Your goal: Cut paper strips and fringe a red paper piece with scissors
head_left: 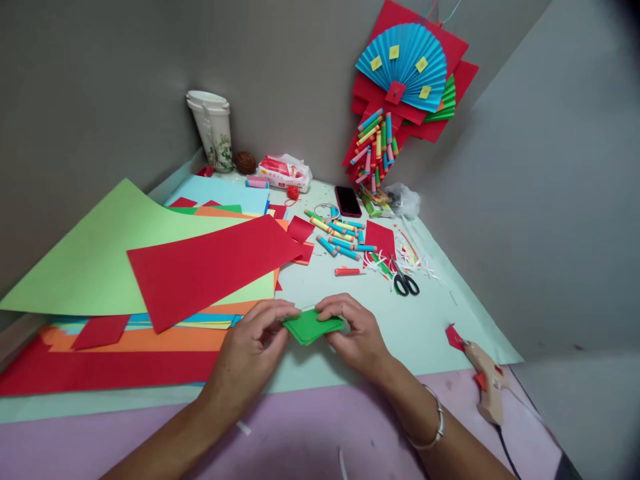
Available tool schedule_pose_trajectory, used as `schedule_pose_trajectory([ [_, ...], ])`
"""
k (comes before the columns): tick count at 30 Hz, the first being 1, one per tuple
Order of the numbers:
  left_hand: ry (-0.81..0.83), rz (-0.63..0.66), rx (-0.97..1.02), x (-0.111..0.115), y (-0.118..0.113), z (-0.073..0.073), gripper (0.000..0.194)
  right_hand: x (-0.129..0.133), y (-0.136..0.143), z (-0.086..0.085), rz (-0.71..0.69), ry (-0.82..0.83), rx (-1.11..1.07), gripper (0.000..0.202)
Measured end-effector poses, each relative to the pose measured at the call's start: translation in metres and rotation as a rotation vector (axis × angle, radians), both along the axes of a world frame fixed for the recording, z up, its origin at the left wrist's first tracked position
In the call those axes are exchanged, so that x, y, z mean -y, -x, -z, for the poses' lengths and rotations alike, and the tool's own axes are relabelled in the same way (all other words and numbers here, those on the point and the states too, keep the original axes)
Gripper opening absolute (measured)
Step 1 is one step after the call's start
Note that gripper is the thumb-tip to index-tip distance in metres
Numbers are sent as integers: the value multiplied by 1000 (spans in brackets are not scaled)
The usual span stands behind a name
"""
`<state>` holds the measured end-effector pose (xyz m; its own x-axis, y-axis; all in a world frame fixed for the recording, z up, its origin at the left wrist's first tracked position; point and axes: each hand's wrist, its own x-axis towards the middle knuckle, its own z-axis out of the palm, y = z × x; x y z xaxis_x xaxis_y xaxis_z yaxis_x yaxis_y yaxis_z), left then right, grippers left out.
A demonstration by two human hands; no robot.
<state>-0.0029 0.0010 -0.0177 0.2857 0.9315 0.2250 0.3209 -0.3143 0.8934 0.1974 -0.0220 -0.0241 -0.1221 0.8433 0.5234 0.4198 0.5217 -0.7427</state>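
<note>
A small stack of green paper pieces (311, 327) is held just above the pale table sheet, between my two hands. My left hand (257, 343) pinches its left corner with thumb and forefinger. On the opposite side, my right hand (356, 333) grips the right edge, its thumb underneath and fingers bent over the top. The layers lie nearly flush, with edges slightly fanned at the front. Beyond the hands lies a single red paper roll (347, 272). Black-handled scissors (406, 285) rest to the right of it, beside white paper scraps (425, 263).
Large coloured sheets, with a red sheet (215, 267) on top, spread across the left. Several small paper rolls (343, 233) lie mid-table near a phone (348, 201). A glue gun (487, 380) sits at right. A fan decoration (405, 67) hangs behind; a white cup (213, 133) stands back left.
</note>
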Motion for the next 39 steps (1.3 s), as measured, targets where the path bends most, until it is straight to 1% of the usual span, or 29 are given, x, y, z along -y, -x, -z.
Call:
schedule_pose_trajectory([
  [4, -19, 24, -42, 0, 0, 2, 18, 1, 1, -1, 2, -3, 73, 28],
  [6, 7, 8, -45, 2, 1, 1, 18, -1, -3, -7, 43, 20, 106, 22],
  [8, 49, -25, -47, 3, 1, -1, 21, -9, -14, -15, 173, 147, 101, 12],
  [9, 71, -38, -53, 3, 0, -3, 23, -15, -22, -21, 276, 246, 86, 10],
  [10, 91, -44, -63, 4, 0, -4, 23, -21, -31, -26, 367, 374, 66, 17],
  [11, 108, -43, -75, 4, 0, -6, 22, -29, -40, -30, 385, 430, 69, 23],
  [13, 125, -27, -92, 6, -1, -9, 18, -42, -58, -37, 369, 503, 85, 29],
  [14, 130, -10, -97, 7, -1, -11, 17, -46, -65, -39, 347, 547, 106, 27],
  [16, 130, 26, -103, 9, -2, -13, 15, -52, -77, -39, 289, 629, 169, 21],
  [18, 127, 65, -102, 11, -2, -14, 15, -53, -84, -34, 273, 679, 249, 16],
  [20, 120, 89, -96, 13, -3, -13, 14, -54, -89, -27, 328, 679, 337, 15],
  [22, 114, 101, -93, 15, -3, -13, 14, -56, -92, -22, 424, 640, 425, 22],
  [25, 94, 94, -90, 17, -2, -14, 15, -62, -89, -24, 559, 518, 516, 44],
  [26, 73, 77, -87, 17, -2, -16, 15, -64, -83, -26, 581, 461, 537, 50],
  [27, 43, 56, -82, 18, -1, -18, 15, -65, -75, -28, 574, 393, 554, 52],
  [28, -1, 25, -64, 19, 0, -20, 15, -67, -64, -30, 537, 322, 568, 52],
  [29, -48, -2, -31, 20, 1, -23, 14, -68, -49, -30, 454, 197, 586, 47],
  [31, -147, -31, 56, 22, 4, -28, 11, -69, -15, -28, 160, 3, 575, 37],
  [32, -195, -28, 97, 24, 5, -30, 11, -70, 4, -25, 29, -49, 573, 37],
  [34, -285, -9, 144, 25, 7, -33, 13, -72, 39, -19, -204, -87, 641, 44],
  [35, -328, -13, 149, 25, 8, -33, 13, -73, 53, -16, -283, -99, 674, 47],
  [36, -366, -25, 146, 26, 9, -34, 14, -75, 66, -15, -341, -117, 688, 45],
  [39, -470, -81, 134, 27, 10, -35, 13, -79, 95, -19, -403, -126, 671, 34],
])
